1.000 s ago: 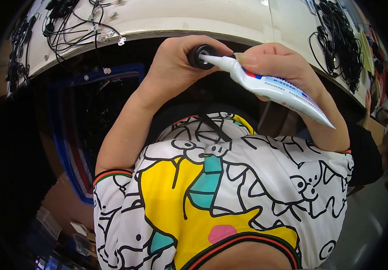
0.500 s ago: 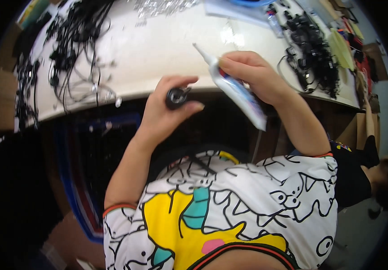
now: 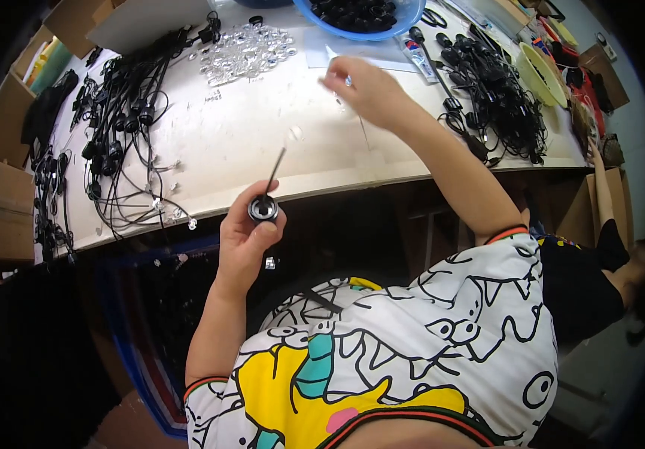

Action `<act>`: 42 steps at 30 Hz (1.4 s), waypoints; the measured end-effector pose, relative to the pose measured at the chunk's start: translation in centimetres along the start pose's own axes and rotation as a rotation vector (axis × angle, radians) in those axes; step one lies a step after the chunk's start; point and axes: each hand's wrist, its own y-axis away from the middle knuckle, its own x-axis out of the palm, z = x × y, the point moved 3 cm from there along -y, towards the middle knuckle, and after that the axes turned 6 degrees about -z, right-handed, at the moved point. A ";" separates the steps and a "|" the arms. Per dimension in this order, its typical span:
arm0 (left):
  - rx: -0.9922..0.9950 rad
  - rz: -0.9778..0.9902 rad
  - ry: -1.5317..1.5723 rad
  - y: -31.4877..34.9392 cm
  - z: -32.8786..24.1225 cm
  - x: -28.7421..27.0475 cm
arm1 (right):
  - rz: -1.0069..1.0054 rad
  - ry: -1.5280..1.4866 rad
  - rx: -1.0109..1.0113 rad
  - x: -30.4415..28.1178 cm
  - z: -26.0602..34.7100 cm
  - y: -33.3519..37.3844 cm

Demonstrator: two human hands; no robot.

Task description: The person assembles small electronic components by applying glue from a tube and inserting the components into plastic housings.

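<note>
My left hand point(image 3: 244, 243) is closed around a short black cylindrical part point(image 3: 263, 210) with a ringed, hollow end facing up. A thin dark rod or cable point(image 3: 276, 168) slants up beside its opening; where it is attached is unclear. A small clear piece point(image 3: 271, 263) hangs just below this hand. My right hand point(image 3: 363, 90) reaches over the table with its fingers curled together, slightly blurred. A whitish tip point(image 3: 330, 52) shows just beyond the fingers, and whatever lies between them is mostly hidden. A white and blue squeeze tube point(image 3: 420, 61) lies to the right of that hand.
Black cables with sockets lie heaped on the table's left point(image 3: 116, 127) and right point(image 3: 498, 97). Clear faceted pieces point(image 3: 244, 56) cluster at the back. A blue basin point(image 3: 420, 19) holds black parts. A yellow basin point(image 3: 542, 75) stands at right, near another person's arm point(image 3: 603, 179).
My right hand has moved away from the left, out over the table; the tube it held no longer shows plainly. My left hand is lower, and the rod by the black part is now visible.
</note>
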 end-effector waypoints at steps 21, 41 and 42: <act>0.140 0.008 0.068 -0.4 -1.4 2.3 | 0.942 -0.684 0.467 17.8 -0.2 21.8; 0.140 0.048 -0.045 -0.8 -1.4 0.0 | 0.873 -0.197 -0.050 8.0 5.5 15.3; 0.140 -0.002 -0.097 -0.7 -1.2 -1.0 | 0.761 -0.276 -0.156 5.5 7.0 13.6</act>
